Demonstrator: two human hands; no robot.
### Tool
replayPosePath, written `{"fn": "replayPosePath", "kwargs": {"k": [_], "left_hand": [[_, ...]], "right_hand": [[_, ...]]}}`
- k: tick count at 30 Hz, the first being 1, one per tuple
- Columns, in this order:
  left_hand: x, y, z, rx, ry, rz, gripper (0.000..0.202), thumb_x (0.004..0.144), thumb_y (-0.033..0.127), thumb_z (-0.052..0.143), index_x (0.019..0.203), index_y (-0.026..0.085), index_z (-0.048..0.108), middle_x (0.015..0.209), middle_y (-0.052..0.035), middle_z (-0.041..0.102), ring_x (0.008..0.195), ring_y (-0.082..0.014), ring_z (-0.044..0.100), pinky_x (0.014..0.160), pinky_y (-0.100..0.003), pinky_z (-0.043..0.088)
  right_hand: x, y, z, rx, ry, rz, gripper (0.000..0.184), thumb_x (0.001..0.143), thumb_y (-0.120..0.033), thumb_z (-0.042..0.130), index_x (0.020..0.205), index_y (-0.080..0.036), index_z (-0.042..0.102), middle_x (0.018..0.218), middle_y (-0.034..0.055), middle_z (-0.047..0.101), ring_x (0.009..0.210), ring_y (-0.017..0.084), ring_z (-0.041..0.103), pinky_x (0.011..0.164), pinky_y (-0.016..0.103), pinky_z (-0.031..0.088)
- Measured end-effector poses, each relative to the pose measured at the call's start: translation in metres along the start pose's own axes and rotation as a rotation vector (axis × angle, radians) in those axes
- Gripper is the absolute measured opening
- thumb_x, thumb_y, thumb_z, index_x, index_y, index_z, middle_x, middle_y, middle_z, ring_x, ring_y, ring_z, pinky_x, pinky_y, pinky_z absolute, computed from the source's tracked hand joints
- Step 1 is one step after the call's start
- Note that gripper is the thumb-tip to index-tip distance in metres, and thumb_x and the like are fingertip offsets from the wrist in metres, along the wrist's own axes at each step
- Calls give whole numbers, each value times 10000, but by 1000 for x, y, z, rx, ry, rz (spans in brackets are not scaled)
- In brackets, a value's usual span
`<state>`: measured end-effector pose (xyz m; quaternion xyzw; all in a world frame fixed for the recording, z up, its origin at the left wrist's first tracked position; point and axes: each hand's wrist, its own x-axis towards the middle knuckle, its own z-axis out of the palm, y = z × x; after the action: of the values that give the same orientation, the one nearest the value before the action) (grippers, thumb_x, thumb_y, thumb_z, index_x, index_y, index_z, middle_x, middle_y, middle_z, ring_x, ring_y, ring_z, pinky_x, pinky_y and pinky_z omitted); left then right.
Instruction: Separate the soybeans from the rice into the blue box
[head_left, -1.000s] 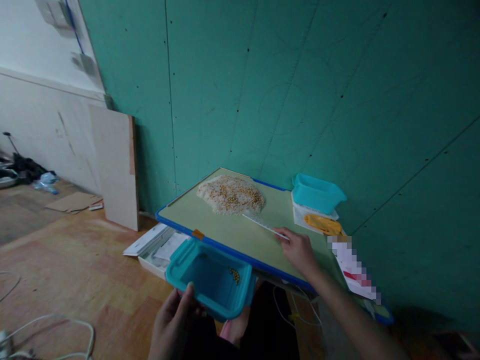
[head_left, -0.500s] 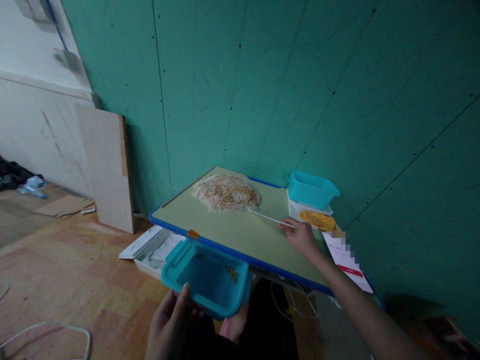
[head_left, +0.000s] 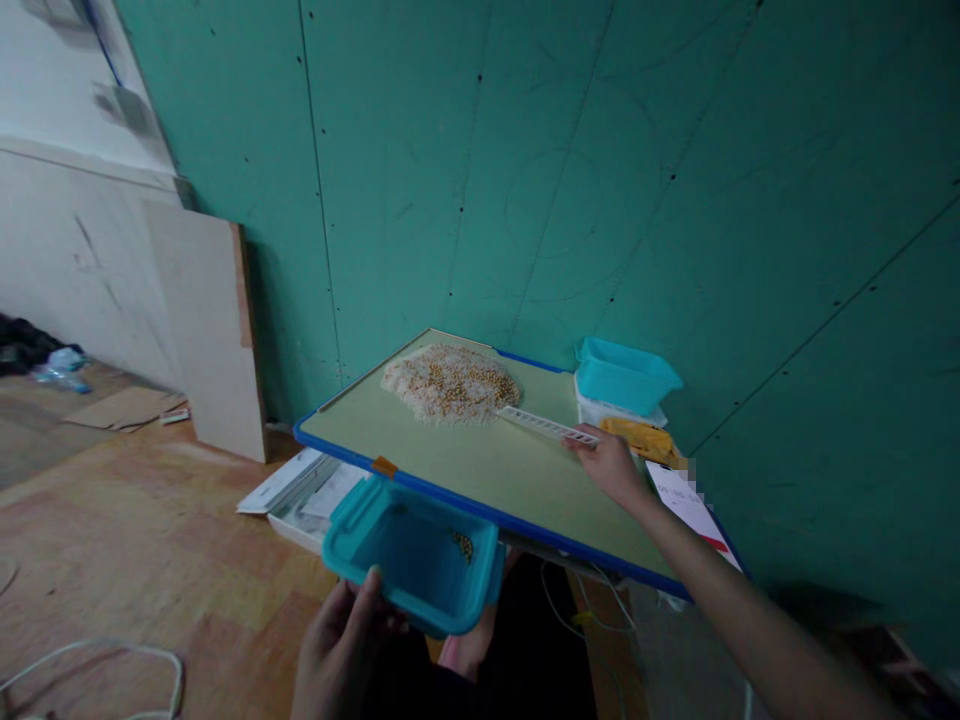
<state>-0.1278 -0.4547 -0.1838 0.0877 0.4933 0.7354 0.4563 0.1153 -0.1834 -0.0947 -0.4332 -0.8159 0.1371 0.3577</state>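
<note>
My right hand (head_left: 611, 466) grips the white strip (head_left: 546, 425) at the pile (head_left: 450, 386), left hand (head_left: 339, 628) holding the tub (head_left: 412, 572) nearer than it; I'd scoop shallow, tub level

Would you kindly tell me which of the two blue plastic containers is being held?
The near container, gripped by the left hand, with a few beans inside; the far container stands by the green wall, untouched.

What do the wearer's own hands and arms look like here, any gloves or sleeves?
The left hand and right hand are ungloved; no ring is discernible. The right forearm shows no sleeve. Little past the left wrist is visible.
</note>
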Motion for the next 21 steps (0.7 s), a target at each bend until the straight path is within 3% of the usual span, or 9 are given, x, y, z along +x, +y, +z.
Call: {"fn": "replayPosePath", "kwargs": {"k": [9,14,21], "left_hand": [[0,0,2,57,-22,25,376,638,495,799,643,163,622,557,-11,658,516,-169,623,490,-231,494],[2,2,5,26,-50,34,381,642,518,789,681,167,644,541,-5,645,495,-143,586,479,-215,480],[13,1,0,1,-39,91,309,694,451,778,798,179,677,638,1,659,559,-152,604,543,-235,504]], "right_hand": [[-1,-21,17,-11,-23,-4,254,831,-379,552,845,-179,708,565,14,645,431,142,483,447,250,316],[4,-34,30,38,-41,-33,203,831,-311,547,849,-186,706,625,15,683,478,141,549,478,233,354],[16,-43,45,58,-19,-43,173,819,-336,592,846,-191,682,755,57,735,672,206,673,585,256,447]]}}
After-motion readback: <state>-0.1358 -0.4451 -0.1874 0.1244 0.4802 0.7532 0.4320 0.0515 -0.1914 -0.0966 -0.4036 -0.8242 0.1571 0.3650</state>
